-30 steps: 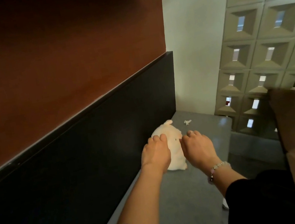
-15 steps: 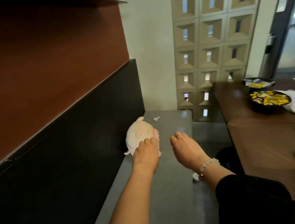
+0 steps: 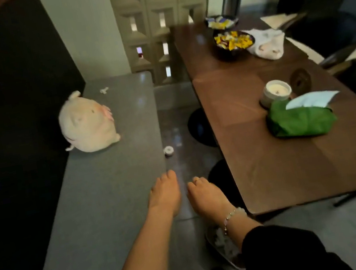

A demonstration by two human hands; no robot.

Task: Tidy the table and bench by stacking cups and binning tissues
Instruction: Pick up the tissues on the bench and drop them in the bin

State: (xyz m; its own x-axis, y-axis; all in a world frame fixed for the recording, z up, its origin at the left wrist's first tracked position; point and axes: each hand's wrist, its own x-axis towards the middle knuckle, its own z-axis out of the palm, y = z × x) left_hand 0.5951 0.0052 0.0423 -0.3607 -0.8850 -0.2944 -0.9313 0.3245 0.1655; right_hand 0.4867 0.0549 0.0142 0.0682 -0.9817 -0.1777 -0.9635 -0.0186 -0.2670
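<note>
My left hand and my right hand hang side by side over the near edge of the grey bench, fingers loose, holding nothing. A pale plush pig lies on the bench against the dark backrest, well beyond both hands. A small tissue scrap sits at the bench's far end. A small white round thing lies on the floor by the bench edge. Below my right wrist a bin holds crumpled white tissues. A white cup-like jar stands on the brown table.
On the table lie a green tissue pack with a tissue sticking out, a dark round disc, two bowls of wrapped sweets and a white plush. Dark chairs stand at the right. Table pedestal sits between bench and table.
Both hands have let go of the plush pig and drawn back toward me. The view has swung right and down, bringing the table and the bin into sight.
</note>
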